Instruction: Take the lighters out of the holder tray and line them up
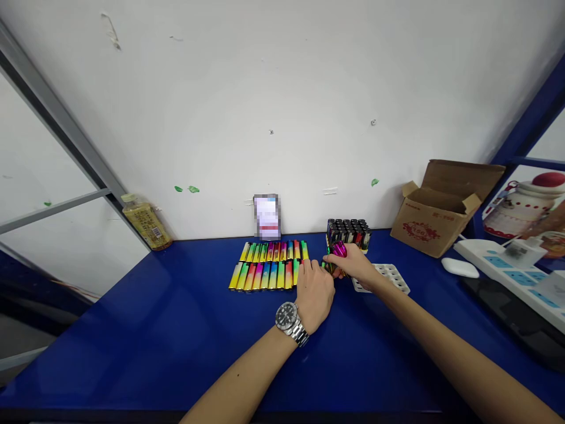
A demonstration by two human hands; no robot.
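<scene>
Two rows of bright, multicoloured lighters (pixel 268 275) lie side by side on the blue table. My left hand (pixel 315 294), with a metal watch at the wrist, is over the right end of the front row. Its fingers are curled down around a lighter there, mostly hidden by the hand. Close beside it, my right hand (pixel 356 265) is closed around several shiny lighters (pixel 339 249), one magenta and some greenish. Just behind the right hand stands a block of upright dark lighters (pixel 348 229). A white tray with holes (pixel 391 277) lies partly under the right forearm.
A phone (pixel 267 218) leans on the wall behind the rows. An open cardboard box (pixel 424 218) stands at the back right. Nearby are a white case (pixel 459 267), a power strip (pixel 514 274) and a dark flat device (pixel 507 312). A yellowish bottle (pixel 148 224) stands far left.
</scene>
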